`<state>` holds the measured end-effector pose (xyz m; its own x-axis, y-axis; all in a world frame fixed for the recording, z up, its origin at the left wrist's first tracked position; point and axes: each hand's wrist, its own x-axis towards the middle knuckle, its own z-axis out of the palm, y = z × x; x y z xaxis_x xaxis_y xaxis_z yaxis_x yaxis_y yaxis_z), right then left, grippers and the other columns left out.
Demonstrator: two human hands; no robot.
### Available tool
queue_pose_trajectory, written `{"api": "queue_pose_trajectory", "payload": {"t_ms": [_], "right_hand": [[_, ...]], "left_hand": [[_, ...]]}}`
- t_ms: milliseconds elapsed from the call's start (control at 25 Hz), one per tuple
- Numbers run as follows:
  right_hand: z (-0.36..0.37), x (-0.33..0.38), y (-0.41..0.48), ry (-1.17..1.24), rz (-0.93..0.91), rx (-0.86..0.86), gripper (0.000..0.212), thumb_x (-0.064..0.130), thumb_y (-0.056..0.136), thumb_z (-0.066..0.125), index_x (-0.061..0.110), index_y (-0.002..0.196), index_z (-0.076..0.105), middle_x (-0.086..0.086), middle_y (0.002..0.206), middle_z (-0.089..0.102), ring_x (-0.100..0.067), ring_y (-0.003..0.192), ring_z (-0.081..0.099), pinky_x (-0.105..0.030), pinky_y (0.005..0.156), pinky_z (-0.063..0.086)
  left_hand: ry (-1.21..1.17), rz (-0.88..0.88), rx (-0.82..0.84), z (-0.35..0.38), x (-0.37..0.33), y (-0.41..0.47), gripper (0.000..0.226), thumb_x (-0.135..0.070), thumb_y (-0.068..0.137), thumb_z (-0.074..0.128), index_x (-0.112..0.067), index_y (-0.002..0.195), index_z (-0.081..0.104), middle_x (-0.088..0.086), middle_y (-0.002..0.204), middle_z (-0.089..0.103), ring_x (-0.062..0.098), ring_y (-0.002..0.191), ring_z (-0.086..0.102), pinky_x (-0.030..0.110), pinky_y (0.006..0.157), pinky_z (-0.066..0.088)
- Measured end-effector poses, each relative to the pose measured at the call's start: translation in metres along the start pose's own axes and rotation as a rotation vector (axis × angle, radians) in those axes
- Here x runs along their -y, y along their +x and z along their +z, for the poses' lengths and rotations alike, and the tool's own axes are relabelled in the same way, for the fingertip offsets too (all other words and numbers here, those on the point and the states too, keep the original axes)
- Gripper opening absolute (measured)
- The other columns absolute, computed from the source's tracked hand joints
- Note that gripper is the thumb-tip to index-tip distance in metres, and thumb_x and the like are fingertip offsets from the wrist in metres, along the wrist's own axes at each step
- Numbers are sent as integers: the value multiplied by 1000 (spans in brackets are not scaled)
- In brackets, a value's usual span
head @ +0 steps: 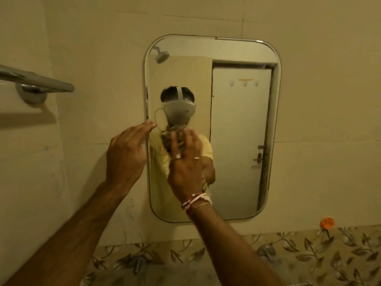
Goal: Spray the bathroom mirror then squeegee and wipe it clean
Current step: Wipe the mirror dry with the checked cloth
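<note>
A rounded rectangular mirror (237, 141) hangs on the beige tiled wall. My left hand (125, 155) is at the mirror's left edge, fingers stretched out together with the tips on the rim. My right hand (185, 168) lies flat against the glass in the left half, fingers spread and pointing up, with rings and a wrist thread. Its reflection meets it on the glass. I see no cloth, squeegee or spray bottle in either hand. The mirror reflects a person in a yellow shirt, a shower head and a white door.
A chrome towel rail (37, 81) juts from the wall at the left. Below the mirror runs a band of leaf-patterned tiles with two chrome taps (137, 264) (268, 251). An orange wall hook (327, 222) sits at the lower right.
</note>
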<state>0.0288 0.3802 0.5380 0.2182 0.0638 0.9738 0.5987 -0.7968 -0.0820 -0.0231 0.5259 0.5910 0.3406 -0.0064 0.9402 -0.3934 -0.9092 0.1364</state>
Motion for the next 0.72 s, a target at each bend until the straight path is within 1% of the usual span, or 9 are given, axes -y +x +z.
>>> {"api": "queue_pose_trajectory", "payload": {"t_ms": [80,160,320,360,440,520,560,640,720], "right_hand": [[21,31,-14,-16,-133,87,67,17,91,42,20,156,27,-12,163,17,-33,154,0,-57,122,17],[32,42,-21,-59,-168,90,66,14,92,47,18,155,29,-12,163,20,-34,153,6,-54,124,8],[17,19,-19,-79,-150,72,65,13,91,40,18,155,28,-14,162,22,-35,153,8,-54,123,11],[8,6,-19,-84,-108,44,64,15,92,38,19,155,27,-13,162,22,-34,153,9,-55,122,15],[-11,-32,-21,-106,13,-42,61,20,96,41,21,155,25,-13,160,22,-35,151,12,-56,120,23],[-35,-77,-27,-132,157,-137,66,21,93,55,16,153,30,-17,159,24,-38,149,18,-56,120,24],[-46,-97,-30,-134,252,-193,65,23,93,55,13,152,32,-19,158,26,-39,148,20,-55,120,23],[-65,-126,-34,-97,478,-306,59,26,97,43,12,153,31,-21,158,27,-39,147,21,-56,119,24],[-67,-131,-35,-60,592,-355,57,22,99,39,13,154,30,-19,159,25,-39,148,20,-57,118,24]], "left_hand": [[4,17,37,-6,5,2,52,-4,95,49,-23,144,55,3,136,66,25,121,63,48,105,47],[34,25,56,-11,7,5,53,-7,94,46,-24,143,56,5,131,69,28,113,66,49,104,46],[84,-17,20,-11,-2,8,51,-4,96,48,-27,141,58,5,119,74,25,97,67,46,101,43],[88,-15,-4,-9,-4,7,47,-8,98,50,-26,141,58,4,120,74,24,97,67,45,100,43],[124,8,-35,-2,-6,3,44,-16,100,50,-24,143,55,1,133,68,21,109,66,46,104,40],[192,45,-51,8,-6,-4,46,-24,100,47,-24,146,50,-1,148,57,19,124,59,45,106,36],[208,51,-56,13,-4,-8,47,-28,100,45,-24,147,47,-1,152,52,18,129,56,45,107,35],[200,47,-57,21,-3,-15,50,-32,100,44,-24,149,44,-1,157,45,19,134,50,46,109,33],[198,46,-45,24,-1,-23,51,-33,100,43,-24,150,42,-1,160,40,20,139,46,49,112,33]]}}
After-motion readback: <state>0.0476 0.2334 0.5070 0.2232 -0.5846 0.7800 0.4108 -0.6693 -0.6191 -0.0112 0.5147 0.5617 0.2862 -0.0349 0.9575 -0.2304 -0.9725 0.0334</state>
